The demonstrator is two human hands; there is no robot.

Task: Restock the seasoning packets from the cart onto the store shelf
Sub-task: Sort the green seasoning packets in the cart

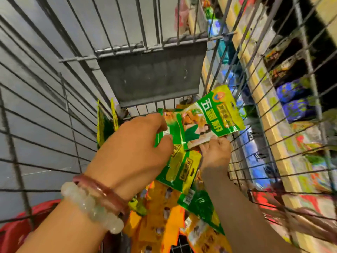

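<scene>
left hand (135,143) and right hand (216,152) both pinching green seasoning packets (204,121), inside wire cart (54,106)

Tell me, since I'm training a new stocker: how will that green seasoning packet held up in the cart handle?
Probably floppy: the green packet sags and creases between the left hand and right hand. Likely light, since fingertips alone carry it. Its glossy film looks slippery, so several stacked together might slide apart.

Two hands are seen, left (133,145) and right (216,152). Two bracelets are worn: one red (99,190), one pale beaded (91,207). One cart (149,77) is shown. Green and orange packets (209,115) are piled, too overlapped to be counted.
</scene>
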